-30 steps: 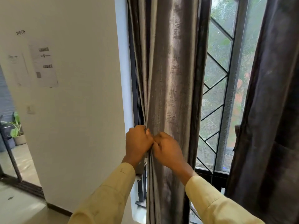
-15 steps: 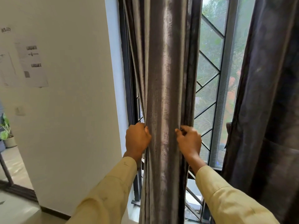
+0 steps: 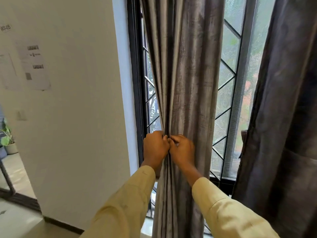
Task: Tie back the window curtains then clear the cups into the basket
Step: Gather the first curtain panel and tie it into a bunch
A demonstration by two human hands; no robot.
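A grey shiny curtain [image 3: 187, 69] hangs bunched in front of the window, gathered into folds at waist height. My left hand [image 3: 155, 147] grips the gathered folds from the left. My right hand [image 3: 182, 150] pinches the same fabric from the right, and the knuckles of both hands touch. A second, darker curtain [image 3: 284, 117] hangs loose at the right edge. No tie-back, cups or basket are in view.
A white wall [image 3: 77, 109] with taped papers [image 3: 34, 66] stands to the left. Behind the curtains is a black window frame with a diamond grille [image 3: 226, 93]. A potted plant [image 3: 7, 140] sits on the floor at far left.
My right hand has moved left from the curtain's right edge to meet my left hand, squeezing the folds together. The view shifted slightly.
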